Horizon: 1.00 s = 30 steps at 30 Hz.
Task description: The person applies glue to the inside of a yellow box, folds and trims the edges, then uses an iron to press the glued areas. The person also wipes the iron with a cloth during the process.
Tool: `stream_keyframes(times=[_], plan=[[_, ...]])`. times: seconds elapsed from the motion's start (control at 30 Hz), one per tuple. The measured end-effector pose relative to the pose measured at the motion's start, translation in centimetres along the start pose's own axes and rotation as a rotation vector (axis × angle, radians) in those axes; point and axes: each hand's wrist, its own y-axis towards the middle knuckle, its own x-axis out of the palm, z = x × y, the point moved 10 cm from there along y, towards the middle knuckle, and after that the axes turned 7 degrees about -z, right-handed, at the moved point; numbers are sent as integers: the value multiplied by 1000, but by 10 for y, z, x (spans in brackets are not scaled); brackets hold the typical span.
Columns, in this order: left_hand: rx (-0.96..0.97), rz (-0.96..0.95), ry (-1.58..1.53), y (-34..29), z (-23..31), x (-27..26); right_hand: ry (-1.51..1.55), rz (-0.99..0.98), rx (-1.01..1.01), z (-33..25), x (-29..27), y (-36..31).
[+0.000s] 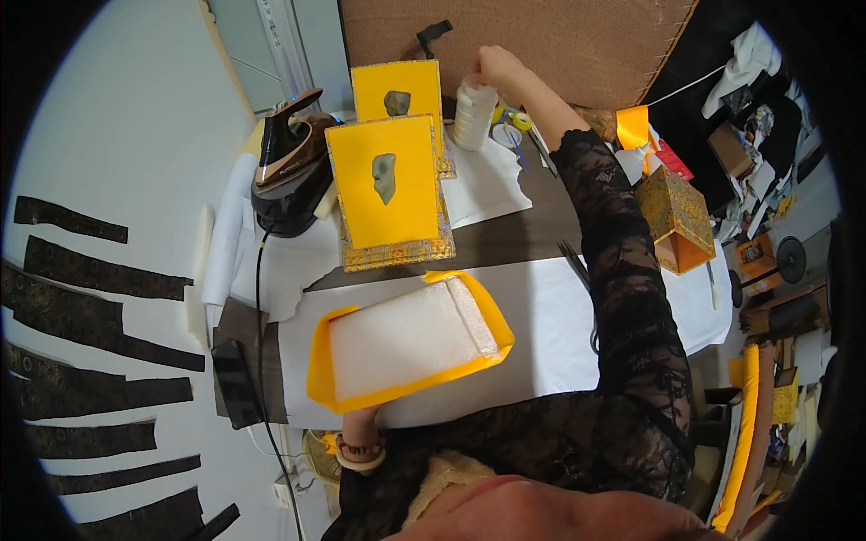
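Observation:
A white padded board (pixel 406 343) with yellow fabric (pixel 433 383) standing up around its edges lies tilted in front of me. My left hand (pixel 363 420) reaches beneath its near edge and holds it from below; the fingers are hidden by the board. At arm's length, my right hand (pixel 498 65) is closed over the mouth of a tall white plastic bottle (pixel 474 117). What its fingers grip there is hidden.
Two yellow panels (pixel 343 153) with grey stone shapes lean beyond the board. A steam iron (pixel 287 144) stands left, its cable (pixel 260 307) running down. Scissors (pixel 577 270) lie beside my right arm, a patterned box (pixel 675 221) farther right. Dark fabric strips (pixel 108 270) hang left.

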Motion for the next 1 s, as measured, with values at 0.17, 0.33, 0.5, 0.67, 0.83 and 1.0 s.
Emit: stream_keyframes(times=[0.17,0.33,0.5,0.67,0.83,1.0], plan=[[-12,-23,10,-3,-7,5,-74,-32,-46,6,8,4],[-7,-13,29,-9,-7,5,-1,180,-46,18,-44,-10],[32,-31,57,-2,-7,16,50,377,-11,60,-83,-27],[67,-17,79,2,6,22,272,413,76,68,-93,-62],[141,-17,191,10,21,32,1235,314,-90,70,-78,-113],[194,5,343,19,32,33,1556,310,-288,13,-88,-218]])
